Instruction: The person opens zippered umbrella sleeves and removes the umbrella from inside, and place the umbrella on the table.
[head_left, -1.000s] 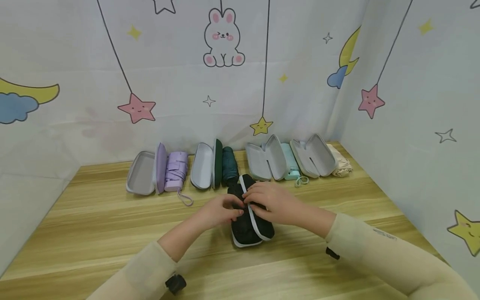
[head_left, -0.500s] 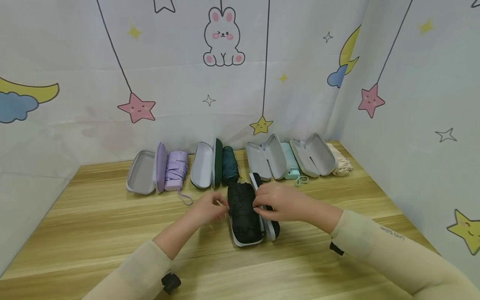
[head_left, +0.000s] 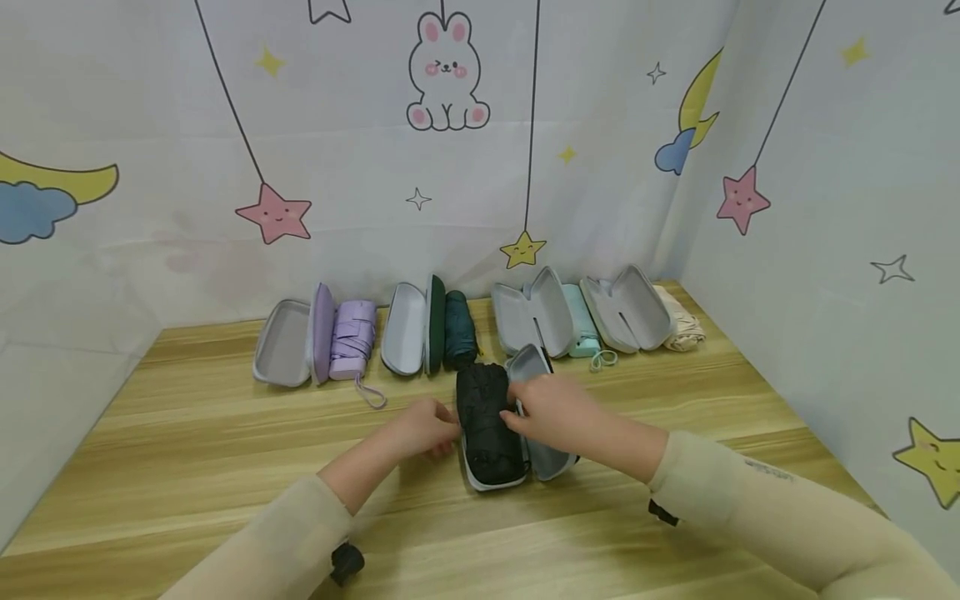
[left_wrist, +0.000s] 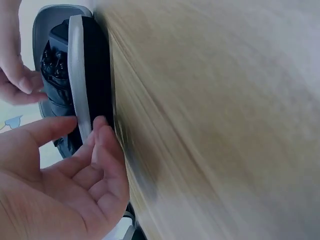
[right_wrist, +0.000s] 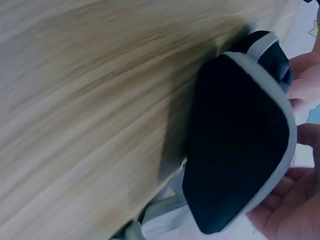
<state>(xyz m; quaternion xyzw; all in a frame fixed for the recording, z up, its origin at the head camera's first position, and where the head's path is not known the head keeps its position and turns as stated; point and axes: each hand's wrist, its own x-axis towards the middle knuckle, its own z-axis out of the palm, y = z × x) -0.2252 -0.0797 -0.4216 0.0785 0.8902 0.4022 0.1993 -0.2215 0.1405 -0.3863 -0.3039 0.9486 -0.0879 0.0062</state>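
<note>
A black zip case (head_left: 551, 454) with a grey lining lies open on the table, its lid folded out to the right. In its left half sits a folded black umbrella (head_left: 491, 425). My left hand (head_left: 423, 429) is at the case's left side; in the left wrist view its thumb and fingers pinch the pale zip rim (left_wrist: 79, 75). Over the lid and the umbrella's right side is my right hand (head_left: 555, 408), fingers loosely bent. The right wrist view has this hand (right_wrist: 295, 200) beside the lid's rim, its fingertips partly hidden behind the lid.
Along the back of the wooden table (head_left: 225, 483) stand open cases: lilac (head_left: 322, 333), dark green (head_left: 435, 325), and two grey-lined ones. Folded umbrellas lie beside them: purple (head_left: 352, 337), dark teal (head_left: 460, 329), mint (head_left: 581, 321) and beige (head_left: 678, 321). A printed curtain (head_left: 360, 167) hangs behind.
The case's lid has swung open to the right, uncovering the black umbrella and the grey lining. My left hand has drawn back leftward from the middle to the case's left edge.
</note>
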